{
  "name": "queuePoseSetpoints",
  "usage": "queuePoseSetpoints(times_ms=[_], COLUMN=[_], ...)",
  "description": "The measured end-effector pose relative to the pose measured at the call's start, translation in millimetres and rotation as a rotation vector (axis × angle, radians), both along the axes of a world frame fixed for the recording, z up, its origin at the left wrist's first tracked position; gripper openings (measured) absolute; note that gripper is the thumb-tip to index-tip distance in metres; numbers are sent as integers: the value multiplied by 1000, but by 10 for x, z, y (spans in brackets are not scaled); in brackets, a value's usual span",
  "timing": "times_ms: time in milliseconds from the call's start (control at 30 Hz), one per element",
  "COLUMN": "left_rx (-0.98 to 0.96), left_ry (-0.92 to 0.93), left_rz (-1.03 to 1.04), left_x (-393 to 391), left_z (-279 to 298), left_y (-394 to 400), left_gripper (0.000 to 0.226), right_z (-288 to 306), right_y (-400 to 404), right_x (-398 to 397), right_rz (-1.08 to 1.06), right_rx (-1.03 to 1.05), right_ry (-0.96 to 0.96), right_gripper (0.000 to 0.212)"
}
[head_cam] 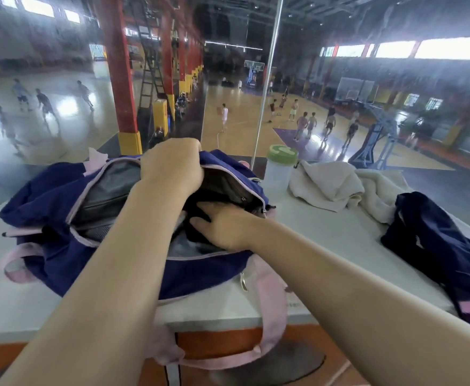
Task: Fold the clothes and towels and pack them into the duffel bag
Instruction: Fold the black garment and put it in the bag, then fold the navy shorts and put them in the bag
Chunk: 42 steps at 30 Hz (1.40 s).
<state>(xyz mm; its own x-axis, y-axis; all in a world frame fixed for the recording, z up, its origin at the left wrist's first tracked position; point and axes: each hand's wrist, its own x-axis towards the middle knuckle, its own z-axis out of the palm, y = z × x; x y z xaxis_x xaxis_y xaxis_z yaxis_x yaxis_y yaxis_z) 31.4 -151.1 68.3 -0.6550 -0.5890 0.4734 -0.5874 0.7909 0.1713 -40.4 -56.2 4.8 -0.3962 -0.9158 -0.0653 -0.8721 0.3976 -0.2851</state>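
Note:
A navy duffel bag (61, 254) with pink trim and straps lies open on the white table (325, 240). My left hand (172, 165) grips the far edge of the bag's opening and holds it up. My right hand (222, 227) presses with flat fingers on a dark garment (197, 215) inside the bag. A cream towel (336, 185) lies crumpled at the back right of the table. A navy garment (437, 246) with pink trim lies at the right edge.
A translucent bottle (279, 171) with a green lid stands behind the bag, next to the towel. A glass wall rises just behind the table, with a basketball court and players below. A pink strap (272, 310) hangs over the table's front edge.

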Motion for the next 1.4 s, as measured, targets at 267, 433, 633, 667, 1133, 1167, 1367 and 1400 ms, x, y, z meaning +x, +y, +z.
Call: queuePoseSetpoints(times_ms=[267, 433, 633, 667, 1133, 1167, 1367, 1400], left_rx=[123, 299, 459, 522, 1318, 1304, 1366, 1345], left_ry=[-264, -291, -267, -257, -59, -56, 11, 23], left_rz=[-347, -582, -712, -733, -802, -806, -765, -755], left_x=[-324, -672, -1103, -1157, -1646, -1668, -1774, -1792], left_z=[124, 1, -343, -402, -1004, -1034, -1070, -1077], left_y=[714, 1380, 1932, 2030, 3000, 3003, 3005, 3004], left_gripper=[63, 61, 56, 57, 63, 65, 65, 65], right_z=[306, 355, 288, 265, -167, -181, -161, -143], right_y=[1304, 2098, 2969, 3079, 3533, 3545, 3635, 3646], right_x=[2, -448, -1191, -1280, -1693, -1708, -1769, -1781], right_rz=[-92, -374, -742, -793, -866, -876, -918, -926], right_rx=[-324, -324, -216, -203, -160, -192, -346, -380], right_ry=[-30, 56, 252, 256, 324, 344, 266, 200], right_gripper=[35, 37, 34, 41, 33, 28, 22, 22])
